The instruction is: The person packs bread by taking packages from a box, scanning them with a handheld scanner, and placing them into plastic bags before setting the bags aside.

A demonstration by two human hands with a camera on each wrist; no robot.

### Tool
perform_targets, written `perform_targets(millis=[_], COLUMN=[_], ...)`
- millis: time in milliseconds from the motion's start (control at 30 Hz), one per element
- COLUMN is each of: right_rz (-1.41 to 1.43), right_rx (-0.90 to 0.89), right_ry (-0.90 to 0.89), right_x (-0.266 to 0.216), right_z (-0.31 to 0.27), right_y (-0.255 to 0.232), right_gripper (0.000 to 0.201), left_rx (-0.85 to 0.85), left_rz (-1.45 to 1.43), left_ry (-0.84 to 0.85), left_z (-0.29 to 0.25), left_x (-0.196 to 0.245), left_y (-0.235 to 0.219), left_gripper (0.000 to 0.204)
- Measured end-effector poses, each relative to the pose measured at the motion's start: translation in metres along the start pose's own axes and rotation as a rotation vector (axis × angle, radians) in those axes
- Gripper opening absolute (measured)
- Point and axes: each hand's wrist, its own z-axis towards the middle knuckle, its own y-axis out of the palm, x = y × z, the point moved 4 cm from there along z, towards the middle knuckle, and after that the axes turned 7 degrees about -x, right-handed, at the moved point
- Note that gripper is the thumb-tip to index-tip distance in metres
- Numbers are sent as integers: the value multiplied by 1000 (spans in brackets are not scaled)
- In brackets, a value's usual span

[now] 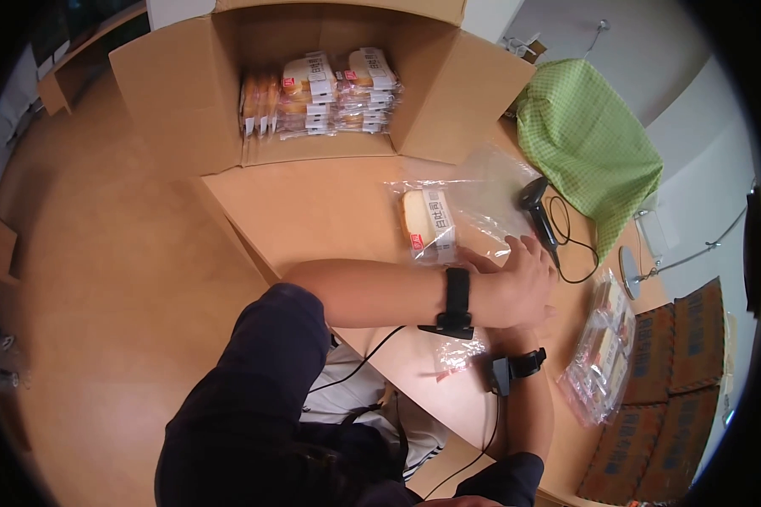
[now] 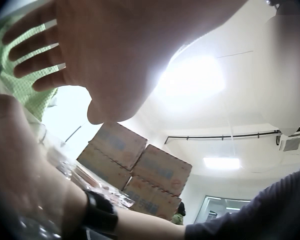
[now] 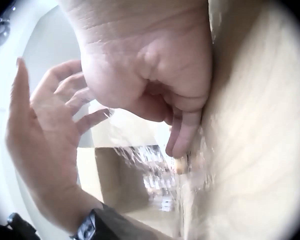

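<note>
In the head view my left hand (image 1: pixel 520 283) reaches across over the right forearm, its fingers spread. The left wrist view shows that left hand (image 2: pixel 100 55) from below with straight, parted fingers and nothing in them. Beneath it, my right hand (image 3: pixel 150 75) has its fingers curled at the film of a clear plastic bag (image 3: pixel 135 130). Most of the right hand is hidden from the head camera. Just beyond the hands lies a packet of sliced white bread (image 1: pixel 429 221), with the clear plastic bag (image 1: pixel 490 182) spread out around and behind it.
An open cardboard box (image 1: pixel 448 97) holds stacked bread packets (image 1: pixel 309 93) at the back. A black corded device (image 1: pixel 537 211) lies by a green checked cloth (image 1: pixel 583 127). Bagged bread packets (image 1: pixel 602 351) stand at the right, beside stacked brown cartons (image 1: pixel 676 380).
</note>
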Motion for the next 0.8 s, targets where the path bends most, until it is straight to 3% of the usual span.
perform_targets(millis=[33, 67, 133, 233, 267, 300, 333, 400, 633, 767, 800], right_rz=[102, 204, 260, 418, 477, 502, 533, 571, 662, 729, 632], right_rx=[-172, -343, -397, -549, -596, -588, -486, -368, -649, -829, -945], right_ry=[-111, -222, -208, -182, -181, -189, -282, -371, -255, -281, -327], right_x=[6, 8, 9, 1, -3, -4, -4, 0, 25, 31, 24], right_z=[-7, -13, -14, -12, -12, -11, -11, -13, -38, -61, -64], right_y=[7, 14, 10, -5, -3, 0, -1, -2, 20, 19, 3], right_gripper=[42, 42, 42, 45, 46, 46, 44, 43, 44, 45, 49], left_rx=[148, 139, -280, -914, -927, -703, -474, -522, -591, -660, -679], left_rz=[26, 30, 24, 29, 47, -66, -174, -193, -222, -233, -241], left_ry=[86, 86, 66, 10, -3, 94, 193, 208, 250, 244, 250], left_z=[-3, -3, 5, 4, 1, 0, 0, 0, 5, 11, 12], left_x=[-2, -1, 9, 20, 16, 16, 15, 12, 13, 3, 0], left_y=[3, 0, -10, -17, -4, 10, 12, 8, 12, 5, 5], left_gripper=[72, 72, 69, 99, 99, 75, 75, 75, 74, 73, 73])
